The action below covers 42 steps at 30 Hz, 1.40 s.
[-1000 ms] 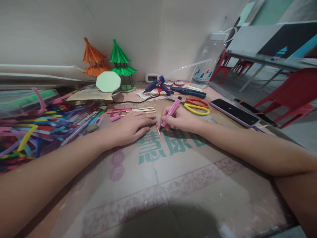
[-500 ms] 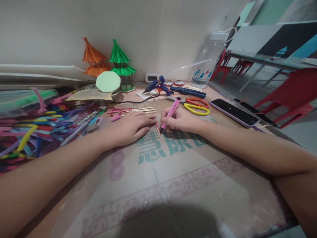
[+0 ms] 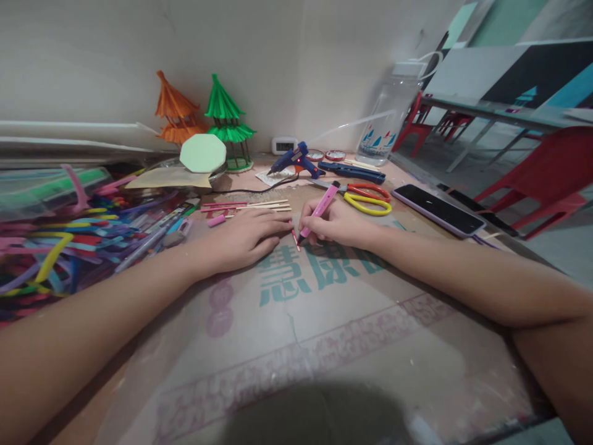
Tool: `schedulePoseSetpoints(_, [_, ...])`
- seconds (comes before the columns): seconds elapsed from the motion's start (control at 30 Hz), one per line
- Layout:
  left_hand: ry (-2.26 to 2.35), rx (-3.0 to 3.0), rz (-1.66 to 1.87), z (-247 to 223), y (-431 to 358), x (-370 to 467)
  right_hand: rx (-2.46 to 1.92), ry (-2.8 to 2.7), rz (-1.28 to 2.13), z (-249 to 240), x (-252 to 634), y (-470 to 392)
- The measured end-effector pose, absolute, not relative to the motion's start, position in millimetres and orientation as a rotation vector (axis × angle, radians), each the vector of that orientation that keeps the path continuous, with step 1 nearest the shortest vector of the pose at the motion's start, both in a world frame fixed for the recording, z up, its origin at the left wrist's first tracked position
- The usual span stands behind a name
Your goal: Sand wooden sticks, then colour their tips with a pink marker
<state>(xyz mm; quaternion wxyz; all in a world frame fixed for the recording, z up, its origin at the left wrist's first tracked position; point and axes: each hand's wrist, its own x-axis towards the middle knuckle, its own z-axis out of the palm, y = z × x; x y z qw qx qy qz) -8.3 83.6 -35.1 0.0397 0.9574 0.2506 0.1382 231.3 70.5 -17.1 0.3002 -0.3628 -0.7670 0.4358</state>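
My right hand (image 3: 331, 224) is closed round a pink marker (image 3: 319, 211), its dark tip down against a thin stick (image 3: 295, 238) partly coloured pink. My left hand (image 3: 245, 238) lies palm down on the covered tabletop (image 3: 296, 346), fingers close together, with the fingertips at the stick's upper end; whether they pinch it is hard to see. A pink marker cap (image 3: 216, 220) lies beside the back of my left hand. Beyond the fingers are several thin sticks (image 3: 269, 204), some pink and some plain wood.
Scissors (image 3: 368, 204), a blue glue gun (image 3: 291, 159), a blue cutter (image 3: 352, 172) and a phone (image 3: 438, 210) lie behind and right. Colourful pipe cleaners (image 3: 55, 253) heap at left. Orange (image 3: 176, 111) and green (image 3: 227, 117) towers, and a bottle (image 3: 382, 117), stand by the wall.
The marker tip has shifted slightly up along the thin stick with my right hand. My left hand has stayed in place.
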Motion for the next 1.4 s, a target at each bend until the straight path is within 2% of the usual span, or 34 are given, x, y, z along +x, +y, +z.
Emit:
schedulePoseSetpoints(1.17, [0.814,2.963,0.372,-39.3,83.9,-10.2,-1.126,-1.878,1.067,-23.6,229.3,75.4])
schedulePoseSetpoints(1.4, [0.823,2.926,0.424,-36.5,80.6,-8.8,-0.961,-1.909,1.123,-24.4,230.3,71.9])
